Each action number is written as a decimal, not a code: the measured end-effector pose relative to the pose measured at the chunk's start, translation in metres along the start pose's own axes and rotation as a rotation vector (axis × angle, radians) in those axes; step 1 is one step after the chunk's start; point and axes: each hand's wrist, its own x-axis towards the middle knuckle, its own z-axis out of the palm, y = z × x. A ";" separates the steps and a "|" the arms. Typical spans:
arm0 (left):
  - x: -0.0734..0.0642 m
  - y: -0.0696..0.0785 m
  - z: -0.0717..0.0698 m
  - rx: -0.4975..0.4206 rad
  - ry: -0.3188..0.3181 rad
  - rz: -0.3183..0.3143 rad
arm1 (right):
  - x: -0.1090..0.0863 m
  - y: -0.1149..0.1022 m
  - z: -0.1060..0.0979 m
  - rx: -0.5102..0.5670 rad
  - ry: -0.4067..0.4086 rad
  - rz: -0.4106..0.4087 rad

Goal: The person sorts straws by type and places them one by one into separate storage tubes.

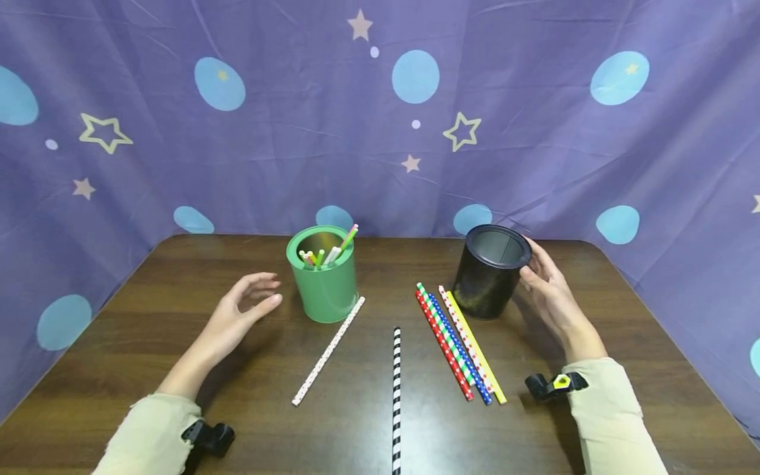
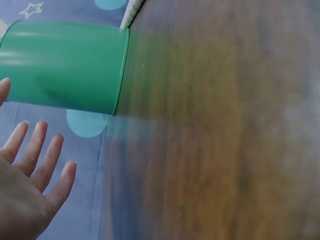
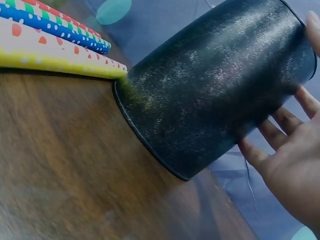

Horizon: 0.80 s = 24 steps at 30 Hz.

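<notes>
Closest to us lies a black and white striped straw [image 1: 396, 396], running straight up the brown table [image 1: 119, 343] from the near edge. We see our two sleeves at the bottom corners, each with a small black camera strapped to the wrist. Left of the striped straw, a white straw with little dots [image 1: 328, 350] lies slanted, and its far end stops just beside the green cup [image 1: 323, 277]. That green cup stands upright near the middle of the table with a few thin colored sticks poking out of it. Our left hand [image 1: 237, 316] floats beside the green cup, on its left, with fingers spread and loose, and it holds nothing and does not touch the cup. On the right side stands the black cup [image 1: 489, 270], open at the top. Our right hand [image 1: 549, 287] is at its right side, and the fingers [image 3: 260, 150] look like they rest against the wall, but they are mostly straight and not wrapped around it. A row of colored straws [image 1: 460, 343] lies side by side, red, green, blue, dotted white and yellow, with their far ends just beside the bottom of the black cup. Behind the table hangs a purple cloth [image 1: 297, 132] with blue dots and stars.
</notes>
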 end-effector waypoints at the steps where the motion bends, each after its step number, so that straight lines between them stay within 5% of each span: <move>1: -0.001 0.002 0.000 0.012 -0.007 0.002 | 0.000 0.000 0.000 -0.005 -0.004 0.004; 14: -0.004 0.033 0.013 0.060 -0.223 -0.066 | 0.003 0.001 0.007 -0.048 0.036 0.024; 24: 0.002 0.039 0.045 0.120 -0.369 -0.148 | 0.013 0.039 -0.034 -0.056 -0.005 0.033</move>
